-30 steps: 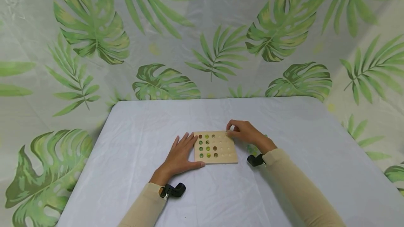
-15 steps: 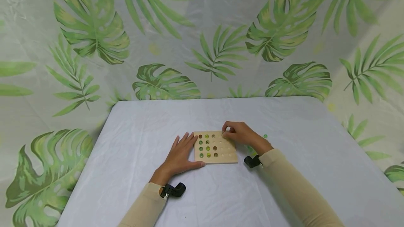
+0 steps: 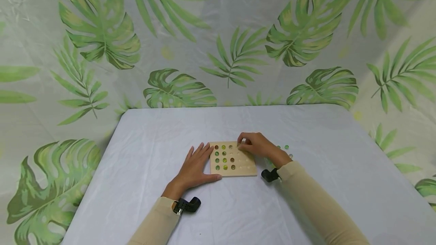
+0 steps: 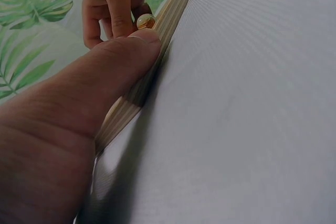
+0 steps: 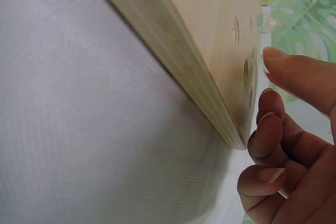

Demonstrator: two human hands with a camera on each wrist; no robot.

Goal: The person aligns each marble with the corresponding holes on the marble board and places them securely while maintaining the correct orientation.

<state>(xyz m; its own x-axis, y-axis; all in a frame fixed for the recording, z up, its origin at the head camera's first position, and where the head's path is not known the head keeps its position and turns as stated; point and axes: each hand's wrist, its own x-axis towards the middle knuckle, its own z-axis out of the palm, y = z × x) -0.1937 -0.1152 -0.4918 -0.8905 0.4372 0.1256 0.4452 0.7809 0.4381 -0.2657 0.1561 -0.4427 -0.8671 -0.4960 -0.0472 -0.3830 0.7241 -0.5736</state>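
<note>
A wooden board [image 3: 250, 170] with rows of round hollows lies flat on the white table. Coloured glass marbles [image 3: 225, 160] fill hollows in its left part; those to the right are bare. My left hand [image 3: 192, 167] rests along the board's left side, fingers spread and thumb at the front edge. Over the back row, my right hand [image 3: 255, 143] pinches a clear marble [image 5: 265, 65], mostly hidden by the fingertips. The left wrist view shows my left thumb [image 4: 126, 51] against the board's edge, with a swirled marble [image 4: 146, 21] just beyond it.
Several loose green and clear marbles [image 3: 287, 147] lie on the table [image 3: 320, 135] right of the board, partly hidden behind my right wrist. A leaf-patterned cloth [image 3: 235, 18] hangs behind the table.
My right hand has moved left along the board's back row, from near the far right corner to beside the marbles there. More loose marbles now show behind its wrist. My left hand stays put.
</note>
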